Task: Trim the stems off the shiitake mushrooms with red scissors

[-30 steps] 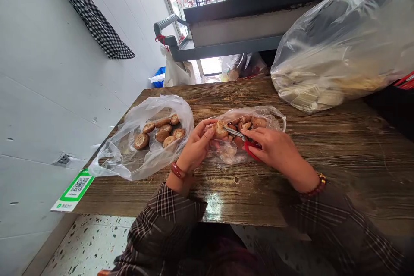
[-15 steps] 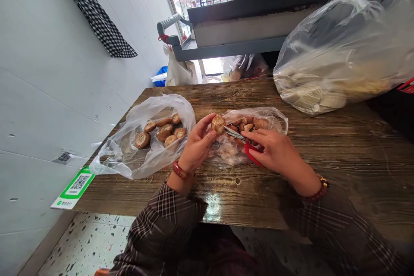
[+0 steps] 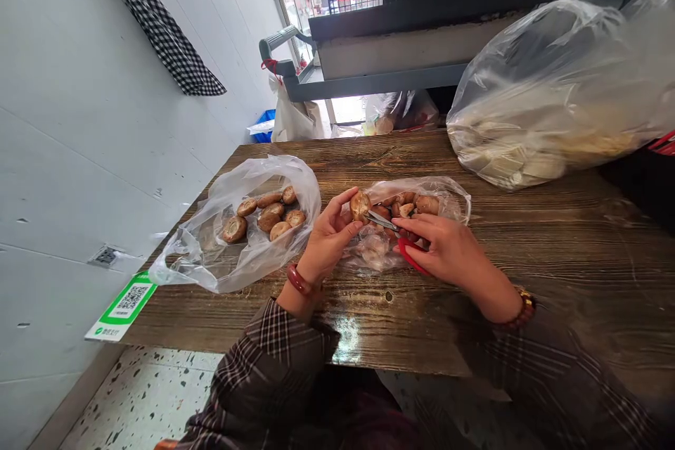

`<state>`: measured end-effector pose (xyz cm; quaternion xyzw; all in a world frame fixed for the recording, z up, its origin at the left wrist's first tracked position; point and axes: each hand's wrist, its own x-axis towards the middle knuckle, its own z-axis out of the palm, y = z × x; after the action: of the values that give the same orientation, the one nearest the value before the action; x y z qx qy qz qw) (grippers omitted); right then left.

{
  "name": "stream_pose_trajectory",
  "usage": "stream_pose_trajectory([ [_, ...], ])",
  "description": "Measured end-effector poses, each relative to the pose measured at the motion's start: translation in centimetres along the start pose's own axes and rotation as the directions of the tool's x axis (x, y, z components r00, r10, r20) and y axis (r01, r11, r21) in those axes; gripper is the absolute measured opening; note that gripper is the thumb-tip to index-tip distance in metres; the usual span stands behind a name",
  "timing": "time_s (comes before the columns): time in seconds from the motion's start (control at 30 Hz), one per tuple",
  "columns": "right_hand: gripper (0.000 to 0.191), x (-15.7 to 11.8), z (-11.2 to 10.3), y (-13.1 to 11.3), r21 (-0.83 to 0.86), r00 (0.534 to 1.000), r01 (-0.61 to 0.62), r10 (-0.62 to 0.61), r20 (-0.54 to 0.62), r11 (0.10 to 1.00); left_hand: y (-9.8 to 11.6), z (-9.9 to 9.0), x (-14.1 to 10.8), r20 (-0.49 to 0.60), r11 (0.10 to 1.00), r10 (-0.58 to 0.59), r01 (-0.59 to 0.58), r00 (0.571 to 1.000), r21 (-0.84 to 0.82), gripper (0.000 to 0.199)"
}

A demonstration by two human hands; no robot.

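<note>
Between the thumb and fingers of my left hand [image 3: 333,230] is a brown mushroom [image 3: 360,207], its underside turned partly toward the right. My right hand [image 3: 448,242] grips red-handled scissors [image 3: 412,256], and their metal blades reach the mushroom's right side. Below and behind both hands lies a clear plastic bag [image 3: 446,188] with several brown mushrooms [image 3: 426,204] in it, partly covered by my right hand. To the left, an opened whitish plastic bag [image 3: 197,256] holds several more mushrooms [image 3: 271,218].
Both bags lie on a dark wooden table [image 3: 363,323]. A large clear bag of pale food [image 3: 527,148] stands at the back right. A green QR-code card [image 3: 124,306] sits at the left corner by the white wall [image 3: 68,140]. Beyond the table is a grey-framed cart [image 3: 380,84].
The mushroom has turned in my left hand and shifted slightly right, along with that hand. The scissor blades now sit lower against it. The view has moved slightly.
</note>
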<state>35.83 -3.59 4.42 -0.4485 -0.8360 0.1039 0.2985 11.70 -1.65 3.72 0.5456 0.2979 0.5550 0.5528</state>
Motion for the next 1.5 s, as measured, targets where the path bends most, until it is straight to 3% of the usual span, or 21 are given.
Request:
stream_pose_trajectory([
  [0.27,0.037,0.0,0.1,-0.4,-0.081,0.999,0.013,-0.010,0.036,0.997,-0.5,0.1,0.0,0.003,0.999,-0.010,0.010,1.000,0.050,0.063],
  [0.63,0.037,0.0,-0.3,-0.2,-0.162,0.996,0.042,-0.054,-0.075,0.986,0.7,0.2,0.1,-0.122,0.981,-0.118,0.097,0.985,-0.168,0.050],
  [0.8,0.038,0.2,-0.6,0.2,-0.046,0.986,0.052,-0.059,-0.154,0.998,1.0,0.4,0.3,-0.079,0.959,-0.177,0.154,0.981,-0.236,0.035],
  [1.0,0.038,0.2,-0.1,0.4,-0.093,0.992,0.046,-0.057,-0.117,0.995,1.3,0.6,0.2,-0.036,0.932,-0.277,0.259,0.960,-0.254,0.044],
  [1.2,0.038,0.0,0.1,0.8,-0.115,0.991,0.070,-0.083,-0.109,0.991,1.0,0.2,-0.2,-0.043,0.961,-0.216,0.205,0.975,-0.186,0.058],
  [1.37,0.037,0.1,-0.1,0.7,-0.135,0.987,0.105,-0.120,-0.106,0.985,0.6,0.1,0.1,-0.068,0.975,-0.166,0.153,0.984,-0.164,0.041],
  [1.5,0.037,0.1,-0.2,0.5,-0.195,0.985,0.132,-0.150,-0.081,0.972,0.8,0.2,0.2,-0.073,0.978,-0.168,0.156,0.983,-0.138,0.045],
])
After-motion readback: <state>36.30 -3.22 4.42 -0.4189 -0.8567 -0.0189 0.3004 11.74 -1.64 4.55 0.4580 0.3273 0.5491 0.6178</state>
